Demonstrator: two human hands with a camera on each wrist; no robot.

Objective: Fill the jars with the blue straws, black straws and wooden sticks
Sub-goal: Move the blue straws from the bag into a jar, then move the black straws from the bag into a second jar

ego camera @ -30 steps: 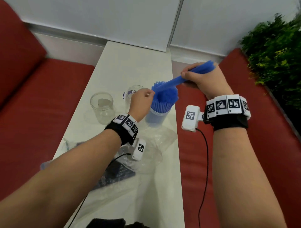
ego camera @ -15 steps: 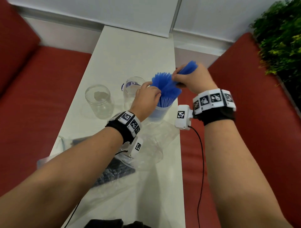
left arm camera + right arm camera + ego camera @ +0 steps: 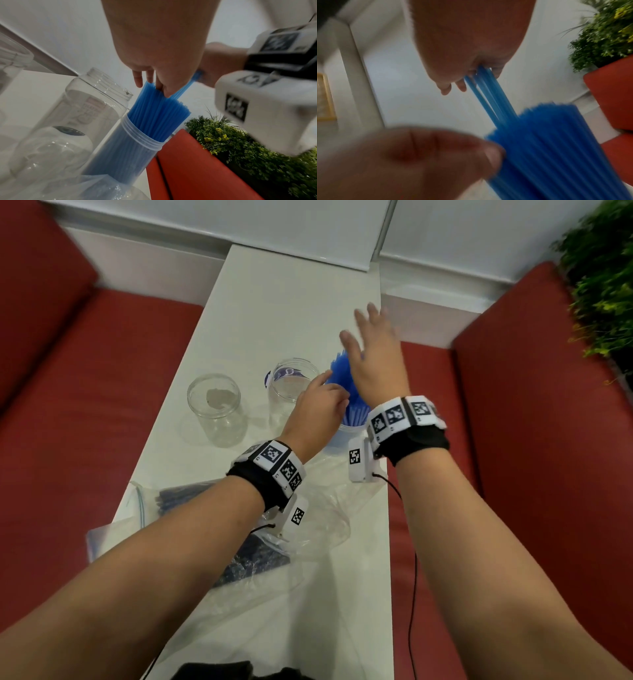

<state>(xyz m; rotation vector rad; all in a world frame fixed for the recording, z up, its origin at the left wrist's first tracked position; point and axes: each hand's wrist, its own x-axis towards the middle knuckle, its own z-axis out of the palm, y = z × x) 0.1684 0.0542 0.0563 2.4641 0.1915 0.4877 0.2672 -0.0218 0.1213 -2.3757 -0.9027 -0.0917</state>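
A clear jar (image 3: 337, 440) near the table's right edge is packed with blue straws (image 3: 339, 374), and a few stand taller than the rest (image 3: 489, 97). My right hand (image 3: 373, 361) lies flat on those taller straws with its fingers spread, palm down. My left hand (image 3: 318, 412) grips the top of the bundle (image 3: 159, 115) from the left, thumb (image 3: 167, 92) in front and fingers (image 3: 138, 79) behind. Black straws (image 3: 253, 556) lie in a clear bag under my left forearm.
Two empty clear jars (image 3: 215, 409) (image 3: 291, 385) stand left of the filled one on the narrow white table (image 3: 274, 313). A crumpled clear bag (image 3: 325, 508) lies in front of it. Red benches (image 3: 85, 405) flank the table, and a green plant (image 3: 603, 285) stands at the far right.
My right hand lowered its bunch of blue straws into the jar, let go and flattened on top. My left hand moved from the jar's side onto the bundle.
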